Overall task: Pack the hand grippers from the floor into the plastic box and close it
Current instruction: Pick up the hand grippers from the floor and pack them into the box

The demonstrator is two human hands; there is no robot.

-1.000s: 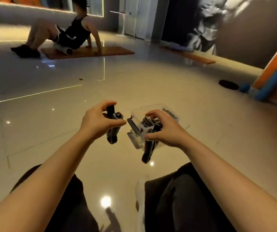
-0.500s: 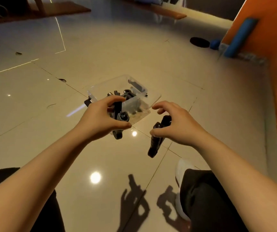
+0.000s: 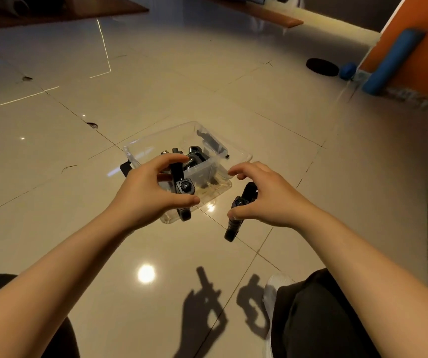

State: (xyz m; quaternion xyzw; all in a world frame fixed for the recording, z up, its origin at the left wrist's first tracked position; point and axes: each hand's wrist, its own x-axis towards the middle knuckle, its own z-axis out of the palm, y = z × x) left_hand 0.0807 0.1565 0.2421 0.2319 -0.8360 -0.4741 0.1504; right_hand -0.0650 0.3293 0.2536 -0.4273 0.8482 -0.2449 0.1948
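A clear plastic box [image 3: 241, 157] stands open on the tiled floor ahead of me, with several black hand grippers [image 3: 194, 157] lying inside. My left hand [image 3: 148, 192] holds one black hand gripper [image 3: 183, 188] between thumb and fingers, just in front of the box's near wall. My right hand [image 3: 264, 197] holds a second black hand gripper [image 3: 236, 218] to the right of the box, its handle pointing down toward the floor. The box's lid is not visible.
My knees in dark trousers [image 3: 324, 313] frame the bottom of the view. A blue foam roller [image 3: 393, 60] and a dark disc [image 3: 322, 67] lie by the orange wall at the far right. A brown mat [image 3: 267, 14] lies at the back.
The view has tilted down and turned right. My right hand has moved with its hand gripper from over the box to the box's right side. My left hand keeps its hand gripper.
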